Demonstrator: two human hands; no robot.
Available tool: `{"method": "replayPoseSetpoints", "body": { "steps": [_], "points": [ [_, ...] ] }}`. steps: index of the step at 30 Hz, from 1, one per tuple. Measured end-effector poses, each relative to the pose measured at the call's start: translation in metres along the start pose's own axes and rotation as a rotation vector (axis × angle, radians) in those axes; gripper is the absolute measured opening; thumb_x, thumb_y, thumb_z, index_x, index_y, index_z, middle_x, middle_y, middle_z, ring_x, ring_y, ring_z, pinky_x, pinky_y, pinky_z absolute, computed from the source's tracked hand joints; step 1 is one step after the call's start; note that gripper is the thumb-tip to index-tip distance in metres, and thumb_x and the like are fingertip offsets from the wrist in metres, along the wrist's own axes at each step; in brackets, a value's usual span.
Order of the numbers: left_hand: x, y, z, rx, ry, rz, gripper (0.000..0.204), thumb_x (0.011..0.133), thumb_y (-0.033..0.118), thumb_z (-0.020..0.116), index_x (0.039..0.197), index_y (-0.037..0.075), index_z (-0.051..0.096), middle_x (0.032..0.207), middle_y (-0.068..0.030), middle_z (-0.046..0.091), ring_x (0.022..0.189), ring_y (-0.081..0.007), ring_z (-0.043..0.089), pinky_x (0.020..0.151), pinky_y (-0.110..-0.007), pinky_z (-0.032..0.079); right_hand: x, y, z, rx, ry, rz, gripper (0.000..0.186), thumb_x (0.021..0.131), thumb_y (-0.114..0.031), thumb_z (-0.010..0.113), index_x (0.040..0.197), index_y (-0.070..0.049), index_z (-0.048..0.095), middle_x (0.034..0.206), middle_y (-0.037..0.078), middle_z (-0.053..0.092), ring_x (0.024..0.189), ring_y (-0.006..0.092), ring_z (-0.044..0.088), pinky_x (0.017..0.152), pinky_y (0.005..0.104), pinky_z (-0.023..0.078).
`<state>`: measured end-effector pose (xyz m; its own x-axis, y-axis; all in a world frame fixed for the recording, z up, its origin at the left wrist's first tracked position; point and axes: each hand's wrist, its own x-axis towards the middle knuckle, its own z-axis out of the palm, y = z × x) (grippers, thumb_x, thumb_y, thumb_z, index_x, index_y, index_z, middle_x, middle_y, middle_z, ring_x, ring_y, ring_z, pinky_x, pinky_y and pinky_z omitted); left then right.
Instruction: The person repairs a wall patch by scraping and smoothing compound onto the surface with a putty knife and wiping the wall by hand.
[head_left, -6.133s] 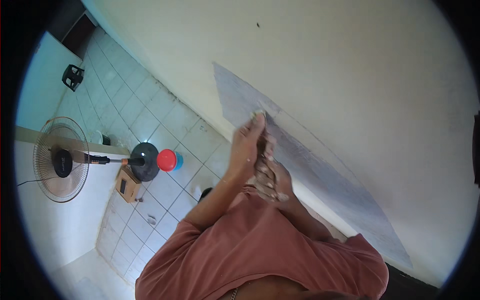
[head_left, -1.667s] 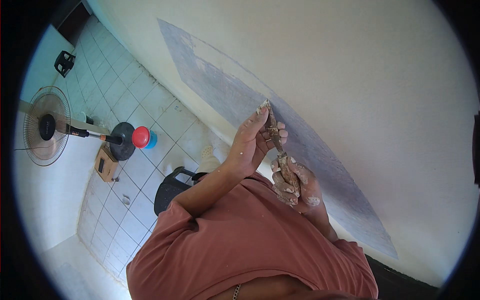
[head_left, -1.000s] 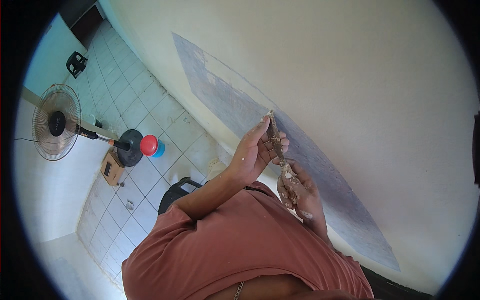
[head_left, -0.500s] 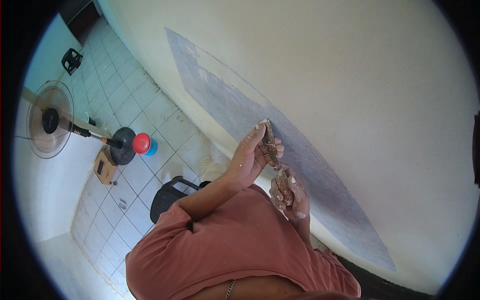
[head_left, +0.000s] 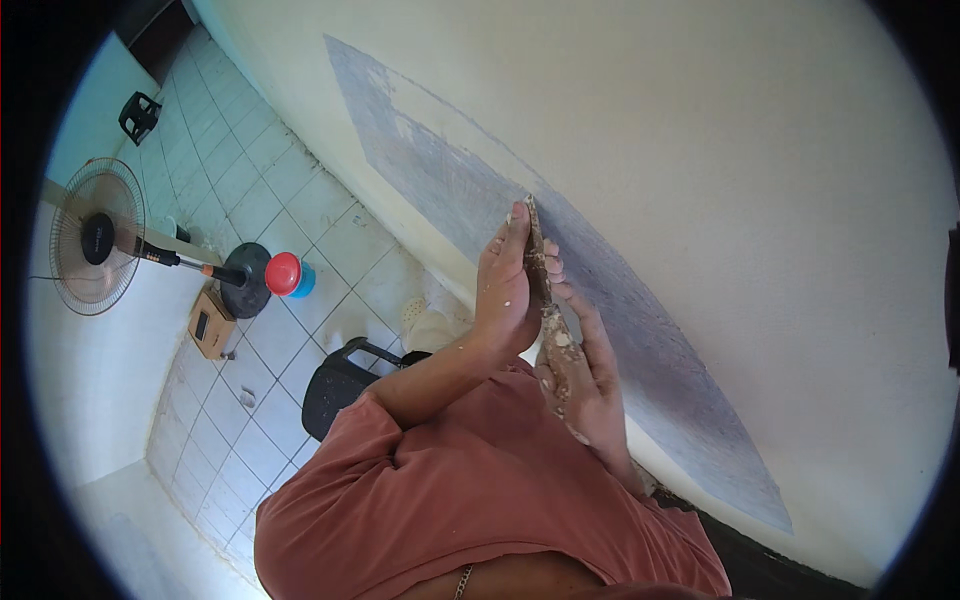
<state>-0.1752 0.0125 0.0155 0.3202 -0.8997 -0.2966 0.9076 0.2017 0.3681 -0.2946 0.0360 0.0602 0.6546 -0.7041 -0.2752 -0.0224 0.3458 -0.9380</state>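
Slim, putty-crusted brown scraper, held up before the long grey patch on the cream wall, runs forward from our right hand, closed round the handle, to our left hand, nearer the tip, thumb and fingers clasping the blade.

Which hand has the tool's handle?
The right hand, nearer the picture's lower edge: the crusted handle lies in it. The left hand is instead at the tool's blade, thumb near the tip.
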Motion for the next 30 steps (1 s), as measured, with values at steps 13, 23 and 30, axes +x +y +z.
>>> {"method": "replayPoseSetpoints", "body": {
  "steps": [13, 23, 30],
  "points": [
    [-0.002, 0.013, -0.005, 0.088, 0.040, -0.044, 0.036, 0.086, 0.041, 0.048, 0.084, 0.006, 0.045, 0.073, -0.0093, 0.053, 0.063, -0.0158, 0.056, 0.059, -0.027, 0.048, 0.010, 0.002, -0.005, -0.199, -0.036, -0.086, 0.040, 0.090, -0.009, 0.031, 0.130, -0.009, 0.024, 0.083, 0.008, 0.049, 0.052, 0.0055, 0.041, 0.048, 0.0182, 0.039],
    [-0.007, 0.010, 0.005, 0.209, 0.003, -0.078, 0.033, 0.088, 0.040, 0.046, 0.083, 0.007, 0.047, 0.070, -0.0096, 0.058, 0.068, -0.0176, 0.059, 0.061, -0.027, 0.049, 0.027, 0.006, -0.006, 0.700, 0.050, 0.293, 0.022, 0.091, -0.019, 0.036, 0.111, -0.010, 0.037, 0.059, 0.004, 0.042, 0.030, 0.0084, 0.031, 0.023, 0.0191, 0.026],
    [-0.006, 0.009, -0.003, 0.262, 0.017, -0.017, 0.034, 0.087, 0.042, 0.047, 0.082, 0.008, 0.047, 0.060, -0.0058, 0.056, 0.050, -0.0122, 0.056, 0.046, -0.021, 0.045, 0.025, -0.009, 0.009, 0.570, 0.050, 0.341, 0.024, 0.092, -0.021, 0.035, 0.113, -0.009, 0.036, 0.058, 0.003, 0.040, 0.031, 0.0085, 0.032, 0.024, 0.0191, 0.026]
  ]
}}
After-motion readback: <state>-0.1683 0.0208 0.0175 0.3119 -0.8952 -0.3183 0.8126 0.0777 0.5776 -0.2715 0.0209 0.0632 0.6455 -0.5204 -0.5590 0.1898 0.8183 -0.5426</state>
